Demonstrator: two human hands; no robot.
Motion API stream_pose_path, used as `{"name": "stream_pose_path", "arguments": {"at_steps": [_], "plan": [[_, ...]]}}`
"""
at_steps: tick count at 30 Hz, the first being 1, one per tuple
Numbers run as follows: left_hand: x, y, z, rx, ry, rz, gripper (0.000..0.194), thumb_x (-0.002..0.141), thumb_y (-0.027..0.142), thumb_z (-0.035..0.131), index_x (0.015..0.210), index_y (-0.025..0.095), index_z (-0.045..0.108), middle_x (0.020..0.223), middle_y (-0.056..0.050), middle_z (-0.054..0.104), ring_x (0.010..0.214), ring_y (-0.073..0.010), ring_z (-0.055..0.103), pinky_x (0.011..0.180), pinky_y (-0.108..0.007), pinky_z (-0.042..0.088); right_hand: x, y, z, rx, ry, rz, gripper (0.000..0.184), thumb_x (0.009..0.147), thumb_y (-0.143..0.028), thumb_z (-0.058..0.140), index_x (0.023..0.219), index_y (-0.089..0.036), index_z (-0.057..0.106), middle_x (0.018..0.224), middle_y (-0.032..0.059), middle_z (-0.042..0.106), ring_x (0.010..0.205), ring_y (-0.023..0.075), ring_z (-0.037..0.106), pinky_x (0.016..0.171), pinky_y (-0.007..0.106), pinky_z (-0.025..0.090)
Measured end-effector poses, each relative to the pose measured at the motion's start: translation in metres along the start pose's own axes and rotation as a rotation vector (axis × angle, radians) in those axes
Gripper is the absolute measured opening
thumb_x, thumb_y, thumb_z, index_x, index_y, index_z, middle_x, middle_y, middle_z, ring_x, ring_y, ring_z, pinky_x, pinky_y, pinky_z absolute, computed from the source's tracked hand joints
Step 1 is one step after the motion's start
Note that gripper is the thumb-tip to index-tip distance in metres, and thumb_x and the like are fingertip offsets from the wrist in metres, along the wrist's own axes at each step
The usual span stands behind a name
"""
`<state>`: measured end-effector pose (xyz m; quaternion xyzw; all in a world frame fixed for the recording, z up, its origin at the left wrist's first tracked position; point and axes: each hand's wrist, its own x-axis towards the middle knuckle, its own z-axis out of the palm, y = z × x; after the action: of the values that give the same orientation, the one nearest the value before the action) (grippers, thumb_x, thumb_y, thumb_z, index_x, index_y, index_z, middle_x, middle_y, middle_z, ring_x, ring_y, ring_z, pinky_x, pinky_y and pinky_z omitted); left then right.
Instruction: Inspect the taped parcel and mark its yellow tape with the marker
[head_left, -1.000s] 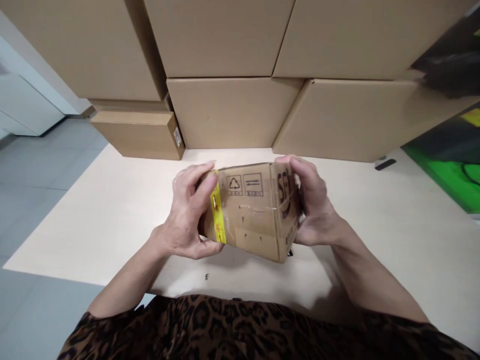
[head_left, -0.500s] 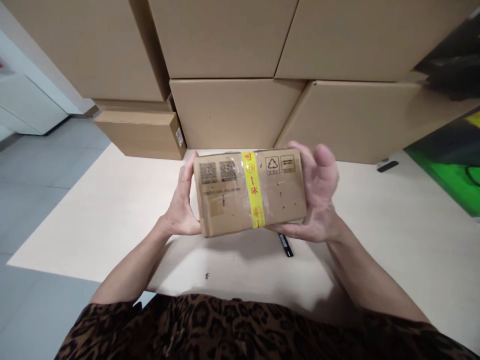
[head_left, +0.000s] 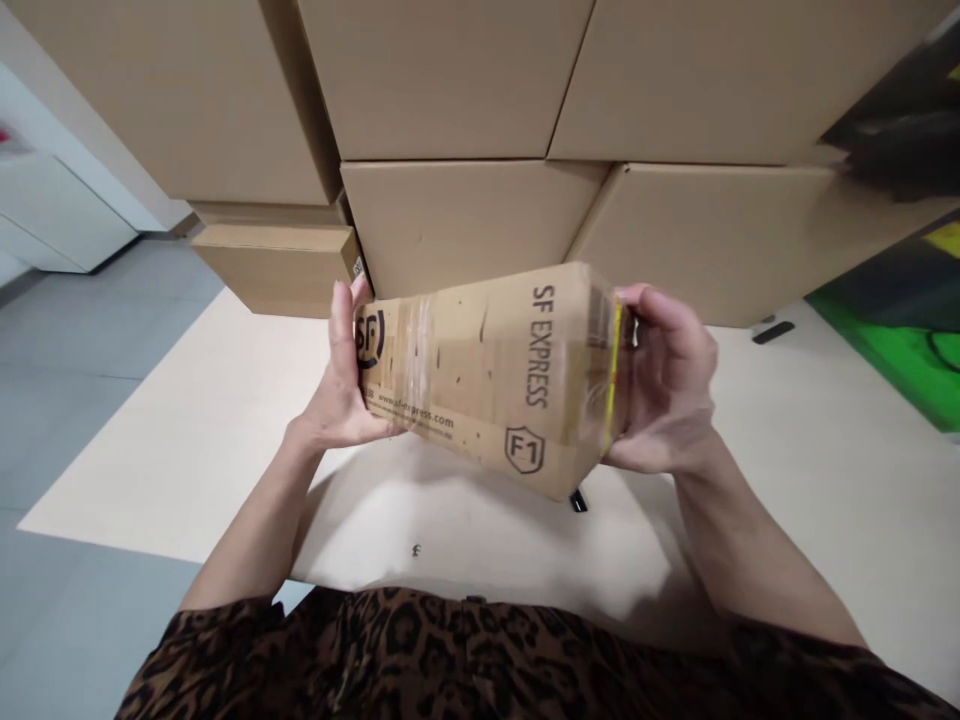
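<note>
Nearest is a leopard-print garment (head_left: 480,655), then a pale table (head_left: 142,440) with a small dark mark (head_left: 416,549) near its edge. A black object (head_left: 577,501) lies beyond that, partly hidden under the parcel box (head_left: 472,370), which hangs tilted above the tabletop between both hands. The left hand (head_left: 346,375) is half spread, bracing the SF-logo end with fingers and thumb; the right hand (head_left: 669,385) curves loosely around the opposite end, beside the yellow tape (head_left: 614,375). Farther back, a flat carton (head_left: 274,268) sits left of large stacked cartons (head_left: 450,85)
</note>
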<state>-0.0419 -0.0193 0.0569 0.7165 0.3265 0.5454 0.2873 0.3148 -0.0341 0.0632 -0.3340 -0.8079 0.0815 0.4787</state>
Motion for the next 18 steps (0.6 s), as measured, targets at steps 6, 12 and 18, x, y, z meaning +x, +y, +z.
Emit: {"name": "stream_pose_path", "arguments": {"at_steps": [6, 12, 18], "plan": [[-0.004, -0.013, 0.007, -0.292, 0.112, -0.077, 0.14, 0.041, 0.066, 0.105, 0.162, 0.04, 0.039, 0.167, -0.011, 0.048, 0.165, -0.0381, 0.034, 0.135, -0.053, 0.031, 0.0, 0.019, 0.022, 0.242, 0.102, -0.067, 0.131, 0.06, -0.081, 0.087, 0.167, -0.048, 0.019, 0.156, 0.0085, 0.049, 0.143, 0.0391, 0.056, 0.121, 0.067, 0.048], [-0.01, -0.01, 0.028, -0.424, 0.169, -0.217, 0.106, 0.05, 0.058, 0.104, 0.143, 0.029, 0.062, 0.157, -0.013, 0.063, 0.153, -0.0391, 0.052, 0.126, -0.051, 0.047, -0.013, 0.024, 0.039, 0.434, -0.031, 0.196, 0.122, 0.073, -0.073, 0.085, 0.169, -0.039, 0.017, 0.17, 0.0126, 0.043, 0.156, 0.0386, 0.048, 0.121, 0.064, 0.05], [-0.009, -0.004, 0.026, -0.411, 0.139, -0.231, 0.099, 0.055, 0.05, 0.103, 0.142, 0.024, 0.064, 0.149, -0.012, 0.07, 0.145, -0.0383, 0.061, 0.12, -0.047, 0.054, -0.007, -0.004, 0.032, 0.708, -0.115, 0.454, 0.12, 0.067, -0.056, 0.096, 0.166, -0.036, 0.032, 0.163, 0.0115, 0.055, 0.149, 0.0401, 0.056, 0.116, 0.063, 0.056]]}}
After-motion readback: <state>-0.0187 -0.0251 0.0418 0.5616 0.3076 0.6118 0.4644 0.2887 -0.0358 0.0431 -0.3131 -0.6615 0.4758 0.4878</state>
